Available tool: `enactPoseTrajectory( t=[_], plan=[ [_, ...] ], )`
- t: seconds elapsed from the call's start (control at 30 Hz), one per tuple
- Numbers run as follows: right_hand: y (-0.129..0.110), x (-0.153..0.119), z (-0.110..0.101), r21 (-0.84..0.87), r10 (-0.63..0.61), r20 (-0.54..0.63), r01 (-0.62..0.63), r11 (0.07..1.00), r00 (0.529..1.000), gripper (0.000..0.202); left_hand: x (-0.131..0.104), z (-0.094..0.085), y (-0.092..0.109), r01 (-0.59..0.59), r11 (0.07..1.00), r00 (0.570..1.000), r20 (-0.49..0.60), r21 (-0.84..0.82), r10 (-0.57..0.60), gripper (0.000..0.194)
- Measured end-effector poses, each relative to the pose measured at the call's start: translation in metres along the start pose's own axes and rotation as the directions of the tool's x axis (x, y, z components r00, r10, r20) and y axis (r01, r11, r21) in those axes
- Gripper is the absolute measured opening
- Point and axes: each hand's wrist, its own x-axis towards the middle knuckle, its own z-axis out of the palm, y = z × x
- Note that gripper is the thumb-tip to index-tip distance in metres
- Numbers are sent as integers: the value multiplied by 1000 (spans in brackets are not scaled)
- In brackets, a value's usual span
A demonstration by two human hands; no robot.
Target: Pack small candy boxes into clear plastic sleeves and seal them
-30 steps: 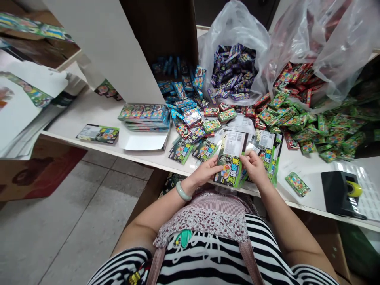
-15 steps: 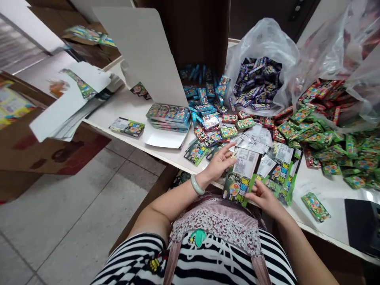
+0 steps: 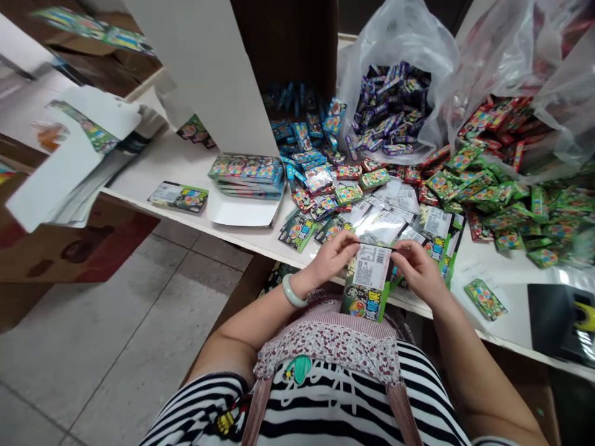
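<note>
In front of my apron I hold up a flat green-and-black candy pouch [image 3: 367,282] with a white printed label. My left hand [image 3: 332,257], a pale bangle on its wrist, pinches the upper left corner. At the upper right corner, my right hand [image 3: 418,266] pinches between thumb and fingers. The pouch's top edge runs nearly straight between both hands. Beyond it, more candy pouches [image 3: 434,223] overlap on the white table [image 3: 504,288]. Small green candy boxes [image 3: 374,179] lie just behind these pouches.
Purple boxes [image 3: 395,111] fill a clear plastic bag [image 3: 437,43]; blue boxes [image 3: 302,136] and red boxes [image 3: 504,118] are heaped nearby. An open white display carton [image 3: 244,214] holds stacked pouches. One green box [image 3: 484,299] lies alone at right. Cardboard boxes [image 3: 83,241] stand at left.
My right hand has moved from the pouch's lower right side up to its top right corner. My left hand now pinches the top left corner. The view has shifted slightly.
</note>
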Motion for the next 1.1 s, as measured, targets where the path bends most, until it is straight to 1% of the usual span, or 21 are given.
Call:
enactPoseTrajectory(
  t=[0.03,0.1,0.2,0.27,0.3,0.33,0.43,0.5,0.53,0.6,0.7,0.77,0.83,0.9,1.0,1.07,1.1],
  plan=[
    [-4,2,-1,-16,-18,-20,17,1000,1000,21,2,1,2,-39,998,998,-44,43,41,29],
    [-13,7,-2,10,-46,-29,47,999,998,23,6,3,7,-64,997,996,-61,46,67,29],
    [-23,14,-3,171,-11,-20,15,985,1000,25,11,3,15,-13,994,999,-45,-106,9,22],
    [-27,16,-3,228,27,-10,-24,973,1000,33,10,0,19,16,988,999,-32,-156,-22,29],
    [-28,15,-3,219,32,0,-31,975,999,36,10,-1,22,17,989,1000,-19,-147,-20,32],
    [-30,15,-2,183,18,13,-20,983,1000,34,8,-2,24,4,993,1000,-5,-120,-5,31],
    [-36,9,-3,10,-85,52,85,996,995,21,4,-3,30,-84,996,996,16,-21,85,19],
    [-42,7,-3,-70,-146,81,152,986,986,20,3,-2,35,-115,993,993,20,0,114,19],
    [-46,7,-3,-89,-159,88,166,982,983,21,3,0,37,-108,994,994,20,-1,108,20],
    [-51,10,-3,-90,-132,84,140,986,988,23,4,3,40,-66,998,998,7,-6,66,21],
    [-57,20,-2,-47,-31,88,35,998,996,28,9,7,43,-10,1000,1000,-29,-15,9,21],
    [-60,24,-1,-30,8,127,-4,1000,992,30,10,7,44,-10,1000,999,-33,-8,10,20],
    [-61,24,-2,-50,18,163,-10,999,986,30,10,5,44,-51,999,999,-3,16,51,20],
    [-60,21,-3,-82,-13,168,27,996,986,27,7,0,43,-108,993,993,56,47,105,21],
    [-53,12,-3,-131,-159,139,177,976,978,18,2,-7,38,-172,983,979,126,68,163,20],
    [-48,6,-1,-182,-271,130,292,939,954,9,0,-8,33,-191,978,975,127,79,180,17],
    [-45,4,2,-213,-309,125,330,920,943,6,0,-7,29,-199,976,976,113,91,189,17]
  ],
)
